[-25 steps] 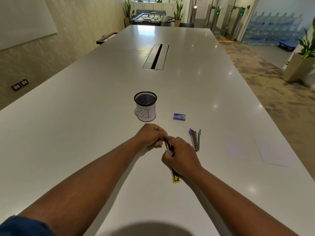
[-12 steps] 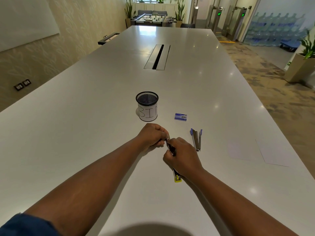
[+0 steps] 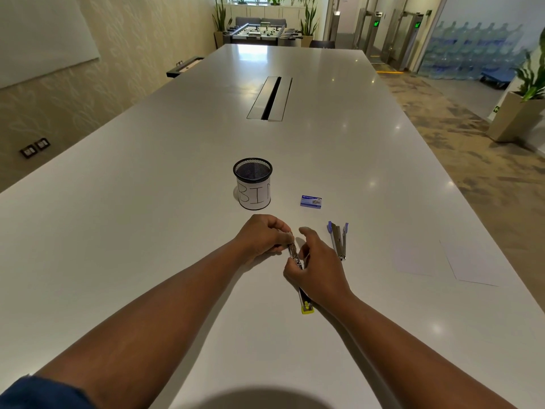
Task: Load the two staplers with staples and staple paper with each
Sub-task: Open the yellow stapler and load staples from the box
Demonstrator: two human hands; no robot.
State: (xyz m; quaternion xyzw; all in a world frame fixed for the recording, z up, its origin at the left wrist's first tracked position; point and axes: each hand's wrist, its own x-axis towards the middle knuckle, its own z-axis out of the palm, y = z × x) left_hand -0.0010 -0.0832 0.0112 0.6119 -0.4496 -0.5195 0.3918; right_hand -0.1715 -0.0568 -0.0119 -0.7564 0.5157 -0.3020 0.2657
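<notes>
Long white worktop [image 3: 177, 231] runs away from the camera, cable slot [image 3: 269, 98] down its centre. Two paper sheets [image 3: 442, 261] lie on the right side, well apart from the hands, untouched.

Mesh pen cup labelled "BIN" [image 3: 253, 184] stands just beyond the hands; nothing visible inside it from here.

Left hand [image 3: 262, 239] is curled round the far end of the yellow-tipped stapler [image 3: 306, 305], pinching it at the metal head. Stapler lies flat on the worktop, opened out long, yellow end towards the camera.

Right hand [image 3: 317, 267]: a second ago its fingers were closed down over the stapler's middle. Now the forefinger and thumb have lifted and spread, with the lower fingers still at the channel. Can't tell if a staple strip is between them, too small. My read: it just seated or let go of something in the magazine, so loading of stapler one is near done and closing it comes next.

Blue-tipped stapler [image 3: 339, 240] lies just right of the right hand, hinged open in a V, unmoved and seemingly not yet loaded.

Staple box [image 3: 310, 201], blue, sits closed between the pen cup and that stapler.
</notes>
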